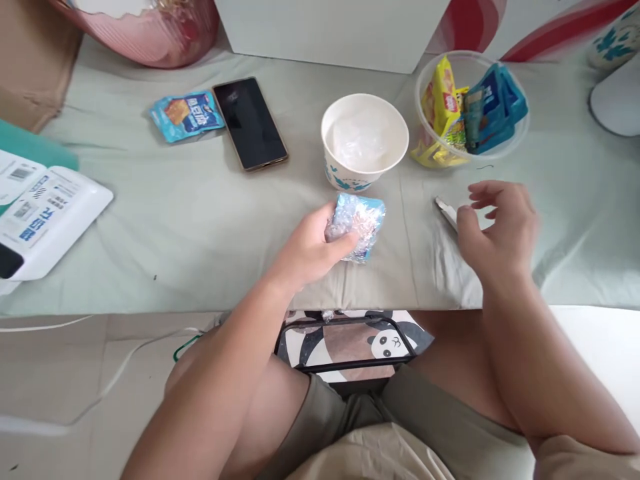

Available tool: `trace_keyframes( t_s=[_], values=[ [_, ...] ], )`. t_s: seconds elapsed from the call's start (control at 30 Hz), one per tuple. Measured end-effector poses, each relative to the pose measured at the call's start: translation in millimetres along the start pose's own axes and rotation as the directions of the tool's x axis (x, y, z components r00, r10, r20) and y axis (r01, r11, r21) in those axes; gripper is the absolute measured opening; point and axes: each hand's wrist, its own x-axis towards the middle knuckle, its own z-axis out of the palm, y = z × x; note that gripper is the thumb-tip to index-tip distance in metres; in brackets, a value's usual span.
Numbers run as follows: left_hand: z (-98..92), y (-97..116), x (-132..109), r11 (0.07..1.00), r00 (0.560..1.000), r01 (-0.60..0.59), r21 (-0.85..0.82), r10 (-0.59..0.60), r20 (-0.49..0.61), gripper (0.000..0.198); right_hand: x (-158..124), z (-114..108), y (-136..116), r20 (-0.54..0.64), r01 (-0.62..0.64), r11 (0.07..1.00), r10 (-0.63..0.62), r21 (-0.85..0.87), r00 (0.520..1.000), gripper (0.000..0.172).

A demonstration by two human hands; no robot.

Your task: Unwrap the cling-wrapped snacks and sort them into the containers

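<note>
In my left hand [320, 247] is a small blue snack packet [373, 217] wrapped in clear bubble wrap [350, 223], pinched between thumb and fingers above the table edge. Just behind it stands a white paper bowl [333, 143] with a leaf print and crumpled clear plastic [360, 140] inside. To the right, my right hand [500, 230] hovers low over the cloth, thumb and fingers apart. Partly under it lies a slim whitish tool [446, 211], perhaps a utility knife; the hand hides most of it.
A clear plastic tub [523, 137] holds yellow and blue snack packets at the back right. A phone [251, 123] and a blue packet [187, 117] lie back left. A white box [330, 33], pink basket [165, 33] and labelled white device [55, 213] stand around.
</note>
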Motion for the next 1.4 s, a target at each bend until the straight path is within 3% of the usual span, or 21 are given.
trace_keyframes(
  t_s=[0.13, 0.27, 0.37, 0.43, 0.5, 0.53, 0.6, 0.67, 0.83, 1.03, 1.17, 1.4],
  values=[
    [4.6, -2, 6, 0.999, 1.000, -0.004, -0.035, 0.004, -0.012, 0.037, 8, -9, 30, 0.195, -0.144, 0.970, 0.183, -0.198, 0.964, 0.029],
    [9.5, -4, 13, 0.981, 0.998, -0.050, -0.186, 0.057, 0.031, 0.048, 4, -11, 32, 0.336, -0.051, 0.958, 0.149, -0.283, 0.930, 0.017],
    [15.5, -9, 17, 0.964, 0.993, -0.075, -0.255, 0.094, 0.065, 0.052, -1, -13, 22, 0.297, -0.055, 0.978, 0.115, -0.202, 0.948, 0.019],
    [20.0, -12, 18, 0.961, 0.992, -0.068, -0.267, 0.093, 0.082, 0.052, -8, -15, 10, 0.311, -0.117, 0.993, 0.110, 0.003, 0.944, 0.021],
    [23.6, -15, 18, 0.967, 0.992, -0.063, -0.245, 0.088, 0.092, 0.052, -18, -15, -6, 0.458, -0.237, 0.922, 0.076, 0.306, 0.886, 0.025],
    [24.8, -15, 18, 0.971, 0.992, -0.062, -0.229, 0.086, 0.094, 0.052, -24, -14, -15, 0.560, -0.327, 0.841, 0.034, 0.431, 0.828, 0.027],
    [26.2, -15, 17, 0.979, 0.992, -0.063, -0.194, 0.083, 0.097, 0.048, -35, -13, -31, 0.710, -0.499, 0.680, -0.046, 0.538, 0.703, 0.032],
    [26.5, -13, 15, 0.985, 0.990, -0.069, -0.158, 0.087, 0.108, 0.041, -42, -10, -41, 0.777, -0.596, 0.604, -0.063, 0.529, 0.626, 0.032],
    [29.0, -13, 10, 0.984, 0.981, -0.109, -0.139, 0.130, 0.145, 0.037, -37, -7, -51, 0.818, -0.683, 0.582, 0.050, 0.442, 0.572, 0.024],
    [34.3, -16, 8, 0.976, 0.986, -0.151, -0.154, 0.160, 0.050, 0.036, -39, -7, -59, 0.884, -0.792, 0.472, 0.053, 0.388, 0.464, 0.036],
    [33.3, -20, 7, 0.969, 0.985, -0.168, -0.179, 0.171, 0.004, 0.038, -42, -7, -62, 0.896, -0.788, 0.500, 0.054, 0.358, 0.441, 0.037],
    [22.4, -7, 5, 0.941, 0.955, -0.281, -0.189, 0.255, -0.150, 0.046, -35, -17, -64, 0.931, -0.685, 0.679, 0.004, 0.265, 0.364, 0.037]
  ],
)
